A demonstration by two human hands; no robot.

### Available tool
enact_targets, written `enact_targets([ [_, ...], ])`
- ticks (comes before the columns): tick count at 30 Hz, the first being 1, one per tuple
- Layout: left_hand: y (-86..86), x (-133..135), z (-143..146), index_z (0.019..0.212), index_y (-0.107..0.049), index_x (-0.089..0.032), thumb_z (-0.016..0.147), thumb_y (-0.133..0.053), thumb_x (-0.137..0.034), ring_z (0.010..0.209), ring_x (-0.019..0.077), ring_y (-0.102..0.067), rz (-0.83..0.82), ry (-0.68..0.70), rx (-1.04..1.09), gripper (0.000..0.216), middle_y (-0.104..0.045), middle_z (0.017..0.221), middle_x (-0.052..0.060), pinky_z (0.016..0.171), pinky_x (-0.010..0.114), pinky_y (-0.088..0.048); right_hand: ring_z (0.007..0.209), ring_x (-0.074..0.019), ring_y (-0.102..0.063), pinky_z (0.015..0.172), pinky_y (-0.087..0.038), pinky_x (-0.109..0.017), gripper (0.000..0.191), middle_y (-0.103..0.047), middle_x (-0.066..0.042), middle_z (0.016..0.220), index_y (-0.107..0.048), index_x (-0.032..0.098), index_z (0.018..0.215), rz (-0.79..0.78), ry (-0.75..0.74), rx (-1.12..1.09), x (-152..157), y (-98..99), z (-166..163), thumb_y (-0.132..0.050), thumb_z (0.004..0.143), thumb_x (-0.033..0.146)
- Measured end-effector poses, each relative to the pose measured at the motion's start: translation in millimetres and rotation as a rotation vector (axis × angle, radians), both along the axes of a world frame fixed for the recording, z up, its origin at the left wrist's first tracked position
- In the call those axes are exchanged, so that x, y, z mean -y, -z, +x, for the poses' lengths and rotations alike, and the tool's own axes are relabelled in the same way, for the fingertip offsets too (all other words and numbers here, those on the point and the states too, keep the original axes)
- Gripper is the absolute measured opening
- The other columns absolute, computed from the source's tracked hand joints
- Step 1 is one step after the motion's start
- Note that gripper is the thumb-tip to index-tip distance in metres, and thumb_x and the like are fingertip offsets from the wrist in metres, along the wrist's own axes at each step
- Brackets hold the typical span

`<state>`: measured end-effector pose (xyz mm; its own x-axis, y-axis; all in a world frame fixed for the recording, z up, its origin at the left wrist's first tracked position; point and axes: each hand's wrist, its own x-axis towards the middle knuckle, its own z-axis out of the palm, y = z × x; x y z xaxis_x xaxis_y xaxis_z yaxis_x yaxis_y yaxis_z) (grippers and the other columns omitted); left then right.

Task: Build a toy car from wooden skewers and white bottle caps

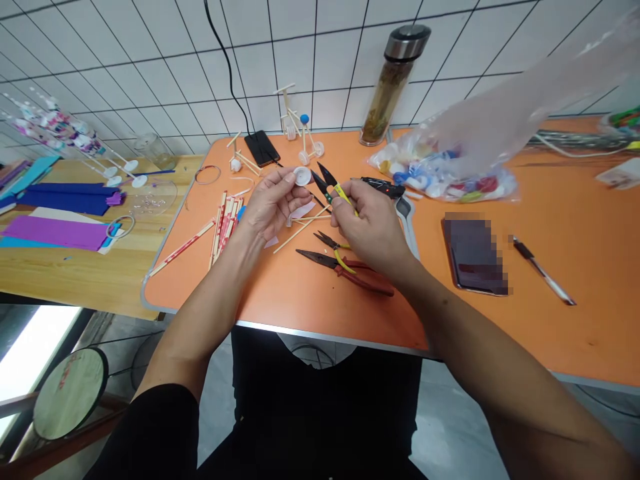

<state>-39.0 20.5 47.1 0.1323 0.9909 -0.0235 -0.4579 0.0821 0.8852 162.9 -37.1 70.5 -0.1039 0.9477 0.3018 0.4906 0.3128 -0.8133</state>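
My left hand [267, 200] pinches a small white bottle cap [302, 176] between thumb and fingers, its hollow side turned up. My right hand [373, 223] is closed round a pair of scissors [324, 180] with yellow on the grip; the dark blades stand apart, their tips close to the cap. Under my right hand lie yellow-handled pliers [327, 240] and long-nose pliers [320, 259] with red handles. Thin wooden sticks [300, 230] lie crossed below the cap. Beside my left wrist is a pile of red-and-white wrapped chopsticks [227, 223].
Small stick models with white wheels [303, 157] stand at the back near a black phone [263, 148]. A glass tea bottle [387, 100], a plastic bag of bottle caps [450, 173], another phone [473, 257] and a pen [545, 272] are to the right. Coloured paper [55, 232] lies left.
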Motion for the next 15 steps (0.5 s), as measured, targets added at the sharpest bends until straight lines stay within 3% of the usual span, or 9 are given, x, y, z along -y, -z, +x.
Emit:
enact_targets([
  [8,5.7,4,9,0.1,-0.074,-0.02,0.095,-0.095,-0.035,0.073,0.0093,-0.081,0.131,-0.026,-0.079,0.026,-0.082,0.087,-0.003,0.077,0.021,-0.069,0.055,-0.0143,-0.058,0.058,-0.039,-0.03,0.017,-0.075,0.002,0.072,-0.06,0.025,0.094,-0.182,-0.062,-0.203,-1,15.3,-3,-0.058,0.111,0.028],
  [15,16.0,0,12,0.102,-0.072,-0.022,0.087,-0.101,-0.041,0.074,0.0103,-0.08,0.193,-0.061,-0.062,0.038,-0.083,0.086,-0.004,0.076,0.022,-0.069,0.043,-0.009,-0.053,0.047,-0.039,-0.025,0.024,-0.08,0.0,0.075,-0.06,0.024,0.094,-0.354,-0.125,-0.335,-3,11.9,-5,-0.067,0.112,0.037],
])
